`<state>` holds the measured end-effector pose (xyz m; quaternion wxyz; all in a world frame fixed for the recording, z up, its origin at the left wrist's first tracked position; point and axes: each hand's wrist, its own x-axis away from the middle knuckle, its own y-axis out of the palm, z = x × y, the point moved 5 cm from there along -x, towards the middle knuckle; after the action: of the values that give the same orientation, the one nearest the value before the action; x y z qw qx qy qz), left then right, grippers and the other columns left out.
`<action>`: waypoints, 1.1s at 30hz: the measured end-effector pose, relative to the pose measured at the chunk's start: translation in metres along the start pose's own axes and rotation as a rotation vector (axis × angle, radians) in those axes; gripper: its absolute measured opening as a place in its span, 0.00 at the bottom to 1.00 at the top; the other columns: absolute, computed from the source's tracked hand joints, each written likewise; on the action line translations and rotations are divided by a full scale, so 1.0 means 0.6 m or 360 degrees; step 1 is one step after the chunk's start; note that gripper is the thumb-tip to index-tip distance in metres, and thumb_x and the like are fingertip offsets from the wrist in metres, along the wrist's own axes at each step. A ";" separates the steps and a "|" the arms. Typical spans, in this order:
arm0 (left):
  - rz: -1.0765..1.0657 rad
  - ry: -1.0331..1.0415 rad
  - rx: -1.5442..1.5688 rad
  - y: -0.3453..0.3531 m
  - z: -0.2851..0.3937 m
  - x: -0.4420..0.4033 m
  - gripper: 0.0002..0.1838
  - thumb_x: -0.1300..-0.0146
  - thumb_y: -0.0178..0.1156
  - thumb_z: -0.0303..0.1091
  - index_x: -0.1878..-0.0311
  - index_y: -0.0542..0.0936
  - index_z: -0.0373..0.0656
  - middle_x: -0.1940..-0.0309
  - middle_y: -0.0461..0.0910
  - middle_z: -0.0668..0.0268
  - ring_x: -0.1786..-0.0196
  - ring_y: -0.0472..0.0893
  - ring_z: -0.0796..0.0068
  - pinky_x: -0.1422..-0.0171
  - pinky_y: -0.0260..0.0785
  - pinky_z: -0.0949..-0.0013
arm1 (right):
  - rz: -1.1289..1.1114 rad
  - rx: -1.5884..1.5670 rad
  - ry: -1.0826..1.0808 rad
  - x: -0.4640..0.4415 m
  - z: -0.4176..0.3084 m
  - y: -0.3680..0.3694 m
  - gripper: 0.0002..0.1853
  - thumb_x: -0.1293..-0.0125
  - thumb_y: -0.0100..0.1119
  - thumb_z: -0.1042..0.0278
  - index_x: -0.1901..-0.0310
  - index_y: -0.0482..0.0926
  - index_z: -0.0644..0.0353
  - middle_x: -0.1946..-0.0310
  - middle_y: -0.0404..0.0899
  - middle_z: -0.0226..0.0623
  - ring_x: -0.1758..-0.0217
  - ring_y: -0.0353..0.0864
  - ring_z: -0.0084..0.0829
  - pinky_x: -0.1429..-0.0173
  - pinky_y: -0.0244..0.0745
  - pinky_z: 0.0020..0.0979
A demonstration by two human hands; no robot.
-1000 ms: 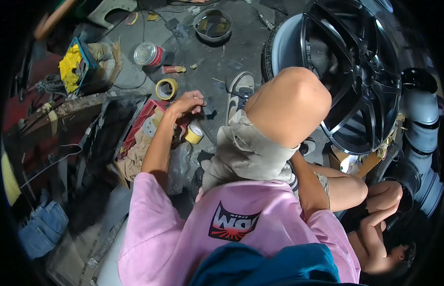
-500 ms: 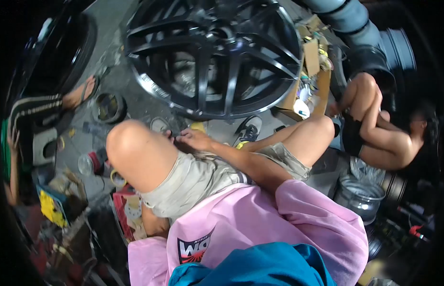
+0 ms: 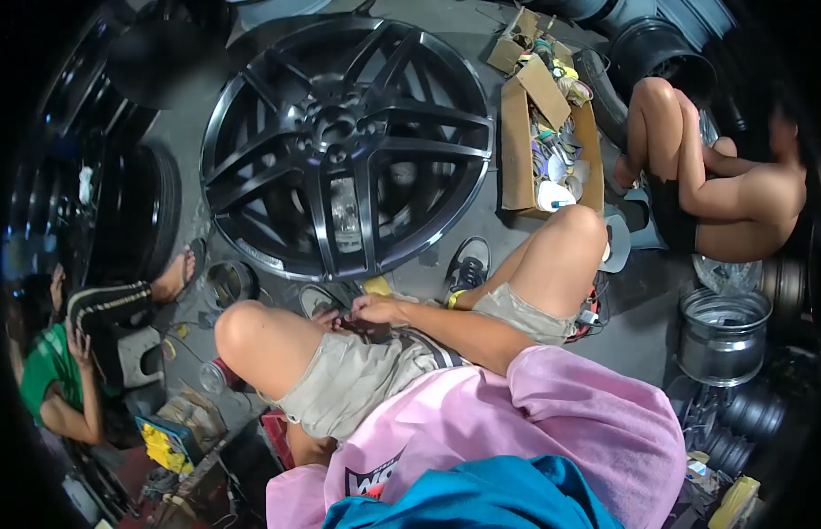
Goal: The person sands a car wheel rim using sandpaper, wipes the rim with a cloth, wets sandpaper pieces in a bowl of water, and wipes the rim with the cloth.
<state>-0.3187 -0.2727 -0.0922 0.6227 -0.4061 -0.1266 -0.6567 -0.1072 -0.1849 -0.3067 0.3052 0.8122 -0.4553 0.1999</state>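
Between my knees, my right hand point(image 3: 380, 309) is closed with its fingers pinched together. My left hand point(image 3: 329, 319) comes out from beneath my left thigh and meets it, its fingers bent and partly hidden. Something small and dark lies at the fingertips of both hands, too small to name. Just beyond my shoes stands a large dark alloy wheel rim point(image 3: 347, 172) with bright-edged double spokes; neither hand touches it. A yellow piece point(image 3: 377, 286) lies on the floor between the hands and the rim.
A cardboard box point(image 3: 519, 150) full of cans and discs stands right of the rim. One person point(image 3: 728, 194) crouches at right; another, in a green shirt point(image 3: 51, 370), sits at left. A silver rim point(image 3: 723, 339) stands at right, and a stool point(image 3: 141, 357) at left.
My view has shifted, so the rim appears further left and more fully in frame. Both hands stay together between my knees, with little change in their grip.
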 end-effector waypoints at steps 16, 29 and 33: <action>-0.0469 -0.0675 0.1029 0.040 -0.152 -0.409 0.12 0.27 0.71 0.31 0.45 0.84 0.42 0.52 0.89 0.61 0.50 0.89 0.69 0.42 0.85 0.67 | 0.0103 0.0136 -0.0012 -0.016 -0.037 -0.018 0.15 0.37 0.78 0.56 0.62 0.85 0.58 0.71 0.86 0.29 0.68 0.82 0.24 0.61 0.77 0.29; -0.0738 -0.0747 0.0824 0.008 -0.121 -0.403 0.07 0.27 0.70 0.31 0.51 0.85 0.41 0.63 0.88 0.66 0.60 0.87 0.76 0.52 0.83 0.73 | 0.0072 -0.0077 -0.0172 -0.055 -0.024 0.006 0.21 0.37 0.79 0.53 0.51 0.86 0.58 0.65 0.88 0.31 0.65 0.86 0.26 0.52 0.81 0.31; -0.0860 -0.0684 0.0796 -0.008 -0.121 -0.398 0.06 0.27 0.70 0.30 0.52 0.85 0.40 0.63 0.89 0.66 0.61 0.87 0.76 0.52 0.83 0.74 | -0.0058 -0.0379 -0.0085 -0.032 -0.036 0.022 0.18 0.27 0.71 0.50 0.54 0.82 0.59 0.70 0.85 0.31 0.71 0.82 0.22 0.65 0.77 0.29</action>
<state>-0.3753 -0.1500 -0.3019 0.4670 -0.3224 -0.5107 -0.6459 -0.1297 -0.1637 -0.2983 0.3908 0.7834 -0.4689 0.1171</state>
